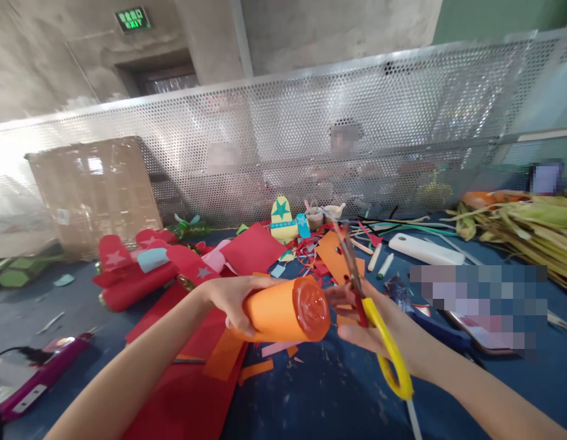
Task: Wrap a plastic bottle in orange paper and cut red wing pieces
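My left hand [232, 299] grips an orange paper-wrapped cylinder [283, 311] held sideways above the blue table, its round reddish end facing me. My right hand [370, 324] holds scissors with yellow handles [388, 354]; the blades [350, 256] point up and away, just right of the cylinder's end. The two hands are close together over sheets of red paper [186, 391] and orange scraps [223, 357].
A red paper airplane with stars [140, 269] lies at left, a purple glue gun [30, 379] at the near left edge. Orange paper [333, 253], a yellow egg shape [282, 220], white sticks, green husks [531, 226] and a perforated metal screen [311, 140] lie beyond.
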`<state>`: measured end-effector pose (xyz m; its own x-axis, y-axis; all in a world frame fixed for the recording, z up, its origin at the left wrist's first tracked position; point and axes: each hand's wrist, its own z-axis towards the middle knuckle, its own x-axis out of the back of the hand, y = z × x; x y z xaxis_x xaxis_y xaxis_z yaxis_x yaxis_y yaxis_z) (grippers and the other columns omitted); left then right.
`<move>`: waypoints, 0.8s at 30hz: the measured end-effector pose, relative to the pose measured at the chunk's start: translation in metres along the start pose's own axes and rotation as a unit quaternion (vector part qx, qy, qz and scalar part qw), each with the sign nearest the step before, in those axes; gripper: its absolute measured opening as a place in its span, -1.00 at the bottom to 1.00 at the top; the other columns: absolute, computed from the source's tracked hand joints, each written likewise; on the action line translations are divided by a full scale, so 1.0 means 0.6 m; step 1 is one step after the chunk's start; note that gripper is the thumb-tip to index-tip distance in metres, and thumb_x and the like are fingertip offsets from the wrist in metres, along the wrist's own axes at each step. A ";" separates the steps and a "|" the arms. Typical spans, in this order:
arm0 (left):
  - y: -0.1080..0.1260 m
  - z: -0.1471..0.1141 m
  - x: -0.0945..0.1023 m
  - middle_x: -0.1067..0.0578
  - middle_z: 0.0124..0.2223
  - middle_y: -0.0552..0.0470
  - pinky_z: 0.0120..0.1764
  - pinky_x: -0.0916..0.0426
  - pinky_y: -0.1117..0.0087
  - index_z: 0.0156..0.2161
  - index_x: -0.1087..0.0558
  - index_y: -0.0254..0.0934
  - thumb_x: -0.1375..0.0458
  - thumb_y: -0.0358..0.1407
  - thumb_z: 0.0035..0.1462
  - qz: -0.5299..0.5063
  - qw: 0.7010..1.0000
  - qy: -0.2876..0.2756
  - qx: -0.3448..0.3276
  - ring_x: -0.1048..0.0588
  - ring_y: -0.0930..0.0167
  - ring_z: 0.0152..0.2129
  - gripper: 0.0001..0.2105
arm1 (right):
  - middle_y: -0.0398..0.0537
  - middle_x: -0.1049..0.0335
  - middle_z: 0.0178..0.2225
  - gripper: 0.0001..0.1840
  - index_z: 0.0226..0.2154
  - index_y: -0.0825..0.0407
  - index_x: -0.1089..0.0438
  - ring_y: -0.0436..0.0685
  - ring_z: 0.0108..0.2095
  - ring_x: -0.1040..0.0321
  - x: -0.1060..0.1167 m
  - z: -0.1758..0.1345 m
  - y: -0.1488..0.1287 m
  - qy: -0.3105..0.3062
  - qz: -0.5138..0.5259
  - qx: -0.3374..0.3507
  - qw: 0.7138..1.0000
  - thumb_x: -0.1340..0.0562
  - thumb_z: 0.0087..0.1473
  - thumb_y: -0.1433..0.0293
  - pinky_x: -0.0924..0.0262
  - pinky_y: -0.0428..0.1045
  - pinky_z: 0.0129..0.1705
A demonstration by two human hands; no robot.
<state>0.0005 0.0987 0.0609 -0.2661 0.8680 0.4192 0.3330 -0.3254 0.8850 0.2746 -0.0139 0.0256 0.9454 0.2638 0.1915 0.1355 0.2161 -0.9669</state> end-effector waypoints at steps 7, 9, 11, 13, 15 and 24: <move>0.029 0.014 -0.019 -0.41 0.11 -0.01 0.01 -0.35 0.20 0.21 -0.26 -0.15 -0.35 -0.26 -0.31 0.091 0.995 0.034 0.035 -0.38 0.11 0.02 -0.15 | 0.01 -0.42 -0.01 -0.44 -0.18 -0.11 -0.21 0.27 -0.01 -0.41 -0.016 0.005 -0.007 -0.004 0.157 0.018 0.987 -0.45 -0.24 0.34 -0.34 0.13 0.00; 0.037 0.016 -0.027 -0.42 0.10 0.00 -0.01 -0.37 0.21 0.25 -0.21 -0.10 -0.33 -0.27 -0.27 0.122 0.991 0.043 0.045 -0.41 0.13 0.00 -0.13 | -0.03 -0.43 -0.06 -0.48 -0.32 -0.11 -0.15 0.24 -0.10 -0.46 -0.017 0.004 -0.004 0.042 0.123 0.017 0.991 -0.45 -0.27 0.37 -0.42 0.11 -0.13; 0.044 0.017 -0.034 -0.46 0.06 0.01 -0.08 -0.42 0.25 0.27 -0.18 -0.05 -0.31 -0.28 -0.23 0.149 0.986 0.055 0.059 -0.46 0.16 -0.06 -0.14 | -0.05 -0.43 -0.11 -0.49 -0.38 -0.10 -0.08 0.21 -0.20 -0.48 -0.016 0.004 0.003 0.066 0.084 0.014 0.994 -0.43 -0.26 0.35 -0.43 0.09 -0.22; 0.046 0.018 -0.038 -0.47 0.04 0.01 -0.14 -0.45 0.29 0.29 -0.13 -0.02 -0.29 -0.29 -0.20 0.176 0.979 0.070 0.075 -0.49 0.18 -0.10 -0.14 | -0.07 -0.44 -0.17 -0.54 -0.37 -0.09 -0.06 0.17 -0.25 -0.48 -0.015 0.005 0.011 0.077 0.036 0.015 0.996 -0.39 -0.20 0.34 -0.42 0.07 -0.24; 0.045 0.019 -0.039 -0.47 0.05 0.00 -0.14 -0.45 0.30 0.31 -0.08 -0.03 -0.27 -0.29 -0.17 0.202 0.972 0.076 0.088 -0.50 0.19 -0.11 -0.12 | -0.08 -0.43 -0.20 -0.59 -0.32 -0.09 -0.08 0.14 -0.27 -0.46 -0.014 0.007 0.018 0.090 -0.009 0.023 0.996 -0.32 -0.15 0.36 -0.40 0.04 -0.24; 0.039 0.025 -0.051 -0.39 0.17 -0.03 0.01 -0.37 0.24 0.29 -0.11 -0.05 -0.31 -0.16 -0.12 0.225 0.961 0.129 0.091 -0.43 0.17 0.02 -0.16 | -0.10 -0.37 -0.32 -0.62 -0.28 -0.05 -0.16 0.12 -0.35 -0.39 -0.015 0.016 0.024 0.128 -0.036 0.037 0.990 -0.29 -0.14 0.23 -0.37 0.04 -0.26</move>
<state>0.0302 0.0703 0.0657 -0.2651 0.5246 0.8090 0.6141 -0.5551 0.5611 0.2655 -0.0043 0.0118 0.9796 0.0008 0.2010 0.1917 0.2957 -0.9359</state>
